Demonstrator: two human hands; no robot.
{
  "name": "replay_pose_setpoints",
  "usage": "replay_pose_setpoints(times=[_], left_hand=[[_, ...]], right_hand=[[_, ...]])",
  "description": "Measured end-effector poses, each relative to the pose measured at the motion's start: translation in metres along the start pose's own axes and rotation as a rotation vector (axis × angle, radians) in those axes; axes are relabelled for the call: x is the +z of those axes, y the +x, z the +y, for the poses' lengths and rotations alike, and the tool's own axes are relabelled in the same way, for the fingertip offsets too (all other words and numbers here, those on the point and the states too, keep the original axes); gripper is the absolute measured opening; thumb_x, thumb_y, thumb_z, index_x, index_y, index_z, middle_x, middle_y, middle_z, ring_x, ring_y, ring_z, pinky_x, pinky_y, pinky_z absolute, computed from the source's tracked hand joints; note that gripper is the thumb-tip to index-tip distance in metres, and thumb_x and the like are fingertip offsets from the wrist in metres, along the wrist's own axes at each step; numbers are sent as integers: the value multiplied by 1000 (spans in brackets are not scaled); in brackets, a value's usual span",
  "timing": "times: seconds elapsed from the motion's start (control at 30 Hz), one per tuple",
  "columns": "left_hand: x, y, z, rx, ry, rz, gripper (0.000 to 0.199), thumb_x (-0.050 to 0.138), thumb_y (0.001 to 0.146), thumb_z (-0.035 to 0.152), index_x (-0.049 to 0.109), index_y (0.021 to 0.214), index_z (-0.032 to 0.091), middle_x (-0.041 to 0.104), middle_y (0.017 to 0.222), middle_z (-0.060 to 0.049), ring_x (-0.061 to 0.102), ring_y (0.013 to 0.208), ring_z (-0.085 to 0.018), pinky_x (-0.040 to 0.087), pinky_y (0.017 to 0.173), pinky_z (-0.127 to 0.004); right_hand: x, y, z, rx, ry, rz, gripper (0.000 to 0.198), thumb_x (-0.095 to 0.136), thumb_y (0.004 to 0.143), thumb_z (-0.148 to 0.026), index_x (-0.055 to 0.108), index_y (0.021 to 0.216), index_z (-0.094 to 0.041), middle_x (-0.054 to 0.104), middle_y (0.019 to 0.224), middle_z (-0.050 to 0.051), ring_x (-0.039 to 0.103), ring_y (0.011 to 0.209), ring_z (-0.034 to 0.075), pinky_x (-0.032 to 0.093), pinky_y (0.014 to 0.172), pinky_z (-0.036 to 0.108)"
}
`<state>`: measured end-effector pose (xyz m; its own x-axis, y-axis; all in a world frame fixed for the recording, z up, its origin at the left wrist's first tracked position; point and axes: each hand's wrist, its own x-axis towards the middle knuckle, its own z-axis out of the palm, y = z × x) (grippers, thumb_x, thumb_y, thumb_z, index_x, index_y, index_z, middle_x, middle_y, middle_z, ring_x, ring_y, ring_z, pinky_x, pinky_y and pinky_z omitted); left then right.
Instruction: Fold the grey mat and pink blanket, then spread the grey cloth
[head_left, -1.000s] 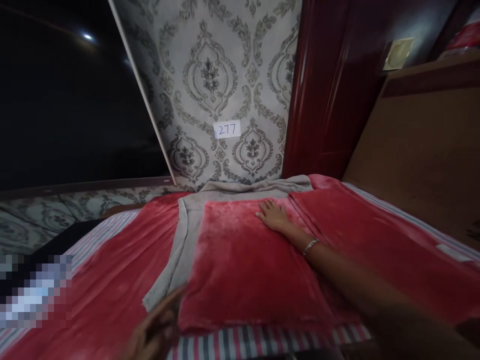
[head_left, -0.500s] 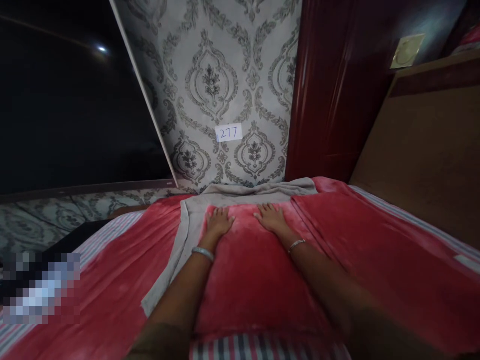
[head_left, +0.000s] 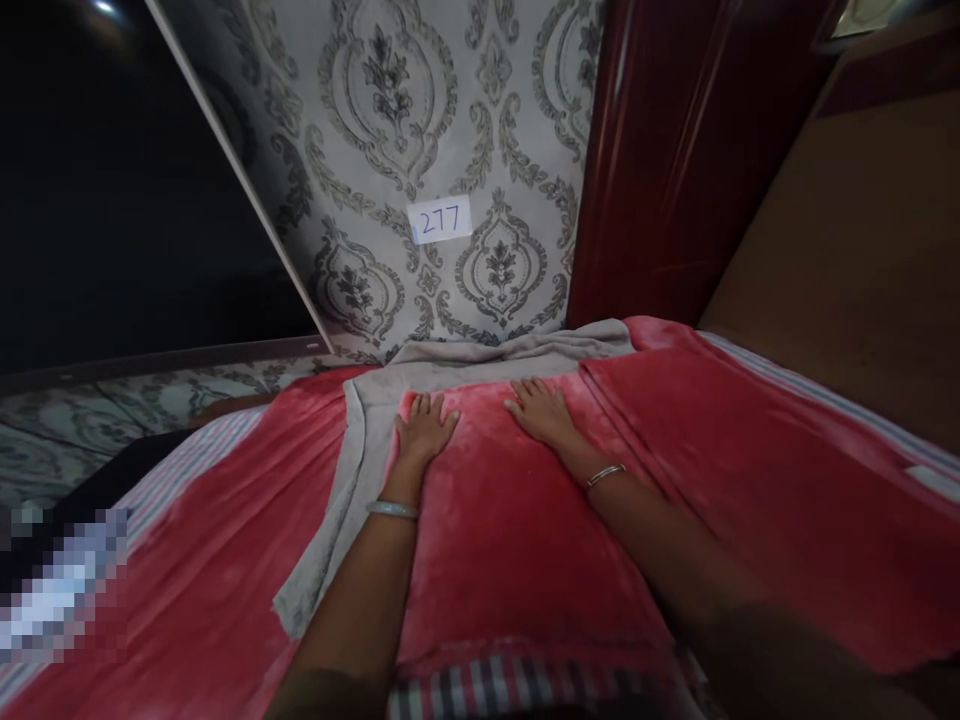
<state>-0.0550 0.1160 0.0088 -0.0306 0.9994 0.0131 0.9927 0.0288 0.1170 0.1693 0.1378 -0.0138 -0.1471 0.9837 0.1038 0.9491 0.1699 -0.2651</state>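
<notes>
A red plush blanket [head_left: 517, 530] lies spread out with a folded panel in the middle, over a grey layer [head_left: 375, 400] that shows along its far and left sides. My left hand [head_left: 424, 428] rests flat on the panel's far left corner, fingers spread. Near the panel's far edge, to the right, my right hand [head_left: 541, 412] also lies flat on the red plush with its fingers apart. Each wrist wears a bangle. Neither hand grips anything.
Striped fabric [head_left: 480, 690] shows at the near edge and along both sides. A large dark screen [head_left: 135, 200] stands at left. Behind are a patterned wall with a paper label [head_left: 440, 219], a dark red panel [head_left: 667, 170] and a brown board [head_left: 862, 260] at right.
The camera view has tilted and come closer, so the wall and label sit higher and further left. Both hands stay flat at the panel's far end, with no clear shift on the blanket.
</notes>
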Motion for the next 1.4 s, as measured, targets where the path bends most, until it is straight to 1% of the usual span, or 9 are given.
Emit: replay_pose_setpoints(times=[0.5, 0.67, 0.77, 0.83, 0.93, 1.03, 1.13, 1.3, 1.4], left_hand=[[2, 4, -2, -15, 1, 55, 67, 28, 99, 57, 38, 156, 23, 30, 166, -14, 22, 154, -32, 25, 117, -65], [-3, 4, -1, -11, 11, 27, 68, 27, 99, 55, 35, 157, 20, 27, 167, -15, 21, 155, -30, 25, 117, -65], [-5, 3, 1, 3, 20, 32, 68, 25, 99, 54, 33, 157, 19, 27, 166, -16, 21, 155, -29, 26, 116, -65], [-6, 4, 2, 2, 23, 28, 68, 25, 99, 54, 33, 157, 19, 27, 166, -16, 21, 154, -30, 27, 116, -66], [-6, 5, 2, -10, 21, 21, 68, 26, 99, 54, 34, 157, 20, 26, 167, -16, 22, 154, -32, 26, 116, -66], [-5, 6, 2, -6, 11, 50, 67, 27, 99, 54, 36, 156, 21, 29, 166, -15, 24, 153, -33, 27, 115, -67], [-6, 5, 3, 9, 9, 78, 65, 27, 99, 53, 39, 154, 22, 33, 164, -15, 27, 151, -35, 30, 113, -68], [-11, 2, 5, 3, 24, 56, 64, 27, 99, 51, 39, 155, 22, 32, 164, -16, 27, 152, -34, 29, 114, -67], [-22, 2, 6, -1, -10, 21, 62, 34, 96, 49, 44, 151, 21, 34, 163, -18, 28, 152, -34, 26, 114, -69]], right_hand=[[-9, -4, -3, 19, 23, -6, 61, 25, 105, -48, 33, 159, -21, 27, 166, 10, 19, 154, 27, 15, 122, 56], [-26, -6, -7, 34, 56, -38, 60, 25, 106, -45, 31, 160, -20, 25, 167, 10, 18, 154, 28, 18, 122, 57], [-40, -36, -20, 2, 78, -37, 62, 27, 105, -49, 27, 161, -22, 22, 168, 10, 13, 155, 30, 14, 122, 59], [-44, -73, -31, -102, 108, -35, 65, 32, 103, -55, 26, 162, -26, 21, 168, 9, 12, 155, 31, 10, 123, 60], [-39, -136, -39, -237, 141, -71, 71, 40, 98, -63, 24, 161, -33, 18, 169, 6, 11, 155, 35, 13, 121, 63], [-27, -178, -32, -242, 101, -75, 73, 44, 96, -66, 28, 160, -35, 16, 169, 4, 9, 155, 36, 11, 121, 64], [-20, -189, -21, -217, 91, -34, 68, 44, 98, -62, 31, 159, -35, 19, 169, 3, 10, 155, 33, 8, 122, 60], [-20, -183, -19, -235, 160, -5, 64, 45, 99, -56, 36, 157, -32, 24, 167, 3, 13, 155, 30, 10, 123, 57], [-28, -186, -11, -276, 264, -5, 56, 48, 99, -44, 47, 152, -26, 38, 162, 6, 28, 151, 26, 20, 123, 50]])
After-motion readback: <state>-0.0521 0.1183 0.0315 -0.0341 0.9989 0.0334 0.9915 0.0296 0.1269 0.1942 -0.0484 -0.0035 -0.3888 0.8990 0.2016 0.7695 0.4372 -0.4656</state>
